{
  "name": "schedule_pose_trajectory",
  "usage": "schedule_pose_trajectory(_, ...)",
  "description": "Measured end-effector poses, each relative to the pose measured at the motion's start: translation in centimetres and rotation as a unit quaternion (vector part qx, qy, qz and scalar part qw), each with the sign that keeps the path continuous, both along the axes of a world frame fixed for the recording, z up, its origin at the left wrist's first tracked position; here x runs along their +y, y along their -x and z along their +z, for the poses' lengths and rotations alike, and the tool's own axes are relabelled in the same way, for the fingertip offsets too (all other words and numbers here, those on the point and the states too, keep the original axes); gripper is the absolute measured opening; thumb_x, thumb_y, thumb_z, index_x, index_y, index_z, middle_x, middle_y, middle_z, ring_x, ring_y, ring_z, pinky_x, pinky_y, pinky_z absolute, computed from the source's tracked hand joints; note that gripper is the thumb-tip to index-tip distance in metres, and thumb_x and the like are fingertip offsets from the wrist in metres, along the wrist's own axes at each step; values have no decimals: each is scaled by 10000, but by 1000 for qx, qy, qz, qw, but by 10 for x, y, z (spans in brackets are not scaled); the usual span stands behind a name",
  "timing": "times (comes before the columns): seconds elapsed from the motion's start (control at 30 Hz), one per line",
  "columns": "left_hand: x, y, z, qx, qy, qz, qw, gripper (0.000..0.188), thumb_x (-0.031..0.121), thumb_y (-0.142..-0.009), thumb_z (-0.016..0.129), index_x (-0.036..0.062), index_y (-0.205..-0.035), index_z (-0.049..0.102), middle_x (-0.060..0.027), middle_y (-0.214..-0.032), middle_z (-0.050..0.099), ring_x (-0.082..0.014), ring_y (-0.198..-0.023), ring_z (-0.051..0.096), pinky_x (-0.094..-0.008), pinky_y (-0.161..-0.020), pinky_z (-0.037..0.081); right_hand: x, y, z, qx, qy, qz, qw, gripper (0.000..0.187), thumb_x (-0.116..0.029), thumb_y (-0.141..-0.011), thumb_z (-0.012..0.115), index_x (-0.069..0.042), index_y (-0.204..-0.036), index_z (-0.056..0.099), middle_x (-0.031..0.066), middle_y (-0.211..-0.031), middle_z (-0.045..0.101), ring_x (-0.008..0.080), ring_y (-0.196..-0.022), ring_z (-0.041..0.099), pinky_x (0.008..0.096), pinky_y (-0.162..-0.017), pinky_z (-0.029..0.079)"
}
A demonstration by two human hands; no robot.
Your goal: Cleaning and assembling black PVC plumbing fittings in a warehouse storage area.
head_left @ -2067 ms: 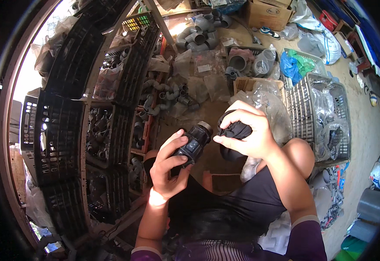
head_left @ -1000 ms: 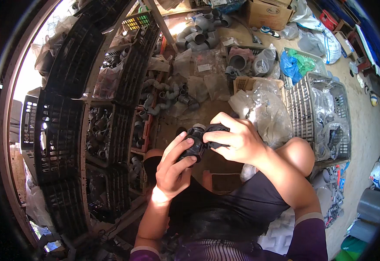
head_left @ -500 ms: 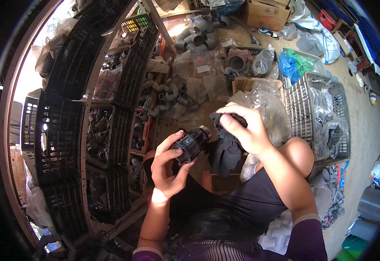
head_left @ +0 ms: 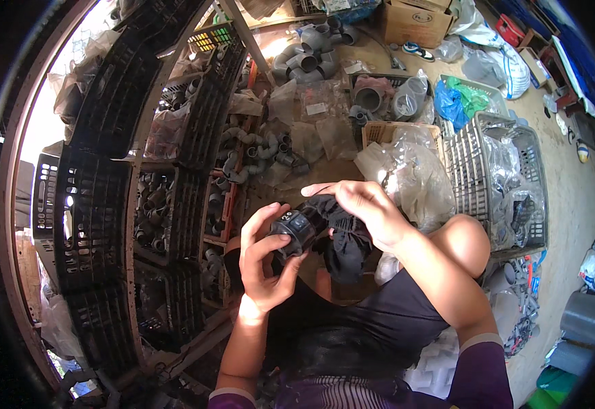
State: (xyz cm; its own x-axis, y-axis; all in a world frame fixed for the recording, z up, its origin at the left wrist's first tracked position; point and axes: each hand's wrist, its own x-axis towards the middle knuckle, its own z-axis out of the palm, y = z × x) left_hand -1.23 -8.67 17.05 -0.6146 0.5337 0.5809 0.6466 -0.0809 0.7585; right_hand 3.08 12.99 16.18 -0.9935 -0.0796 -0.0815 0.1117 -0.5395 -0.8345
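My left hand [head_left: 263,255] is closed around a black plastic pipe fitting [head_left: 296,232], its fingers over the top and the thumb below. A dark cloth [head_left: 348,249] hangs bunched from my right hand [head_left: 369,208], which pinches it against the far right end of the fitting. The cloth covers that end, so the metallic ring there is hidden. Both hands are above my lap, close together.
Stacked black crates [head_left: 93,218] of pipe fittings fill a rack at the left. Grey pipe elbows [head_left: 307,58] lie on the floor ahead. A grey crate [head_left: 471,163] with plastic-wrapped parts stands at the right, beside clear plastic bags [head_left: 410,174]. A cardboard box [head_left: 417,24] is farther off.
My right hand has moved left with the cloth, from beside the fitting onto its end. My left hand still holds the fitting in nearly the same place.
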Motion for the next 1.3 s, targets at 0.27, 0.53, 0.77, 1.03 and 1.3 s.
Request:
schedule_pose_trajectory(0.27,-1,2,3,28,9,9,1000,477,-84,-732,719,55,-1128,495,-260,-1341,434,-446,-1243,517,-529,-1037,441,-6,-2,6,27,-136,-37,990,311,-128,-867,748,-17,-1145,664,63,-1079,677,103,-991,609,280,-905,489)
schedule_pose_trajectory(0.53,4,-6,6,47,31,-18,998,473,-169,-672,689,88,-1039,536,-221,-1239,482,-435,-1219,541,-517,-1019,469,6,-1,6,18,-145,37,989,411,-115,-812,737,23,-1187,644,48,-985,676,84,-890,603,253,-804,505)
schedule_pose_trajectory(0.77,23,-13,-10,-67,-30,27,997,742,-25,-750,738,25,-1377,343,-275,-1423,421,-359,-1324,465,-465,-1095,391,-10,-3,4,95,-217,-91,967,406,-52,-781,624,56,-1172,633,86,-1041,693,112,-952,619,278,-865,498)
schedule_pose_trajectory(1.03,27,-17,-13,-79,-3,73,994,747,-13,-704,843,-19,-1322,424,-308,-1352,516,-373,-1275,531,-434,-1058,442,-19,-9,3,100,-363,-154,914,387,-91,-793,659,70,-1144,636,229,-953,708,231,-841,726,330,-760,558)
schedule_pose_trajectory(1.3,31,-24,-21,-144,-28,128,981,684,-22,-742,803,-25,-1322,440,-244,-1292,575,-313,-1172,603,-398,-1005,478,-23,-2,-3,133,-425,-255,858,301,-82,-782,628,33,-1058,659,191,-931,713,285,-827,721,353,-739,557)
